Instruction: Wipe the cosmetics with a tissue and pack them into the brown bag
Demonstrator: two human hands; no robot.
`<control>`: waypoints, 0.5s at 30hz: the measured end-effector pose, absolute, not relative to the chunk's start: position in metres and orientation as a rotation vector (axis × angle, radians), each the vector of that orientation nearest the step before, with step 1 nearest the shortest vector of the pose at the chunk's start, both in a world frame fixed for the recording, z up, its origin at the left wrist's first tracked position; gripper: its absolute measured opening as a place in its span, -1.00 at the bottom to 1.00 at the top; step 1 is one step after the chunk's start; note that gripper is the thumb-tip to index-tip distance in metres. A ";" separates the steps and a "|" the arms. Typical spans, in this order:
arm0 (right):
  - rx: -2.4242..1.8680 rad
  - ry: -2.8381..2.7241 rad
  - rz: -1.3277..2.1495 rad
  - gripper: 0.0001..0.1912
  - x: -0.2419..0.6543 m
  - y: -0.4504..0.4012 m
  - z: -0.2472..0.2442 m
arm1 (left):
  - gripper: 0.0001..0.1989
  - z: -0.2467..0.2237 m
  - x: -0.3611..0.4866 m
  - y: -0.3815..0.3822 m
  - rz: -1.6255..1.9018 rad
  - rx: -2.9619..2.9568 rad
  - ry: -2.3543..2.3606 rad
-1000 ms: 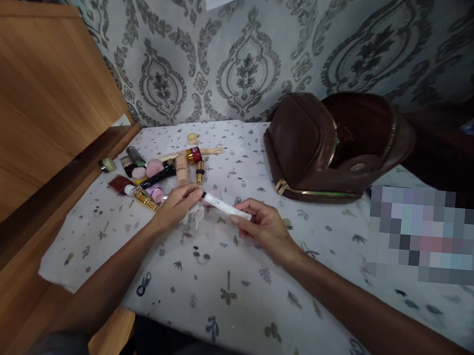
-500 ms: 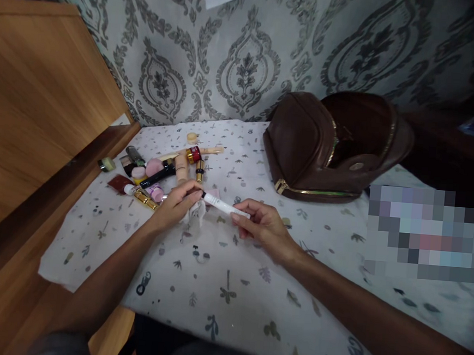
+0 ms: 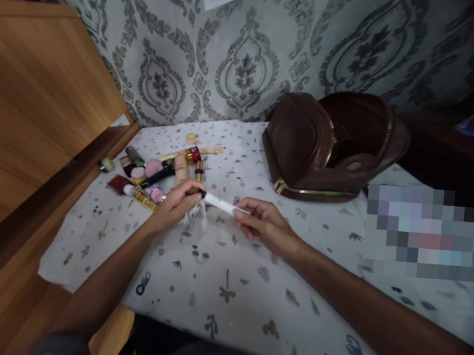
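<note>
A slim white tube is held between both hands above the patterned cloth. My right hand pinches its right end between thumb and fingers. Closed round its dark left end is my left hand, which also has a crumpled white tissue hanging beneath its fingers. Just beyond my left hand lies a pile of cosmetics: a black tube, a pink round item, a red jar with a gold lid and a gold-capped tube.
A brown leather bag stands unzipped at the back right of the cloth-covered table. A wooden panel rises on the left. Patterned fabric hangs behind. A blurred-out patch covers something at the right.
The white tube and my right hand have shifted very slightly. Both hands keep their hold, and the other items have stayed in place.
</note>
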State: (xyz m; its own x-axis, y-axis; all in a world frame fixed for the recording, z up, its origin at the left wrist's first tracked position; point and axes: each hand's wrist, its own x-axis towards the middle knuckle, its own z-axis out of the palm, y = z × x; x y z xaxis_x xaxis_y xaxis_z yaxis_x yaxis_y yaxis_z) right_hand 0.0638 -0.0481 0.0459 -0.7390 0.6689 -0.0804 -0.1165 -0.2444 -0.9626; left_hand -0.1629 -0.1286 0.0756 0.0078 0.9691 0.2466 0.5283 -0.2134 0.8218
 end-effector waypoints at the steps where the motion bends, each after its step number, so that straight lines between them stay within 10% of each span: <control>1: -0.678 -1.493 2.011 -0.59 0.063 -0.048 0.046 | -0.74 0.075 -0.162 -0.128 1.134 1.756 1.552; 10: -0.731 -1.514 1.815 -0.58 0.062 -0.052 0.043 | -0.71 0.077 -0.163 -0.130 1.727 1.779 1.713; 15: -0.676 -1.572 1.846 -0.60 0.063 -0.051 0.042 | -0.73 0.081 -0.157 -0.131 0.998 2.416 1.540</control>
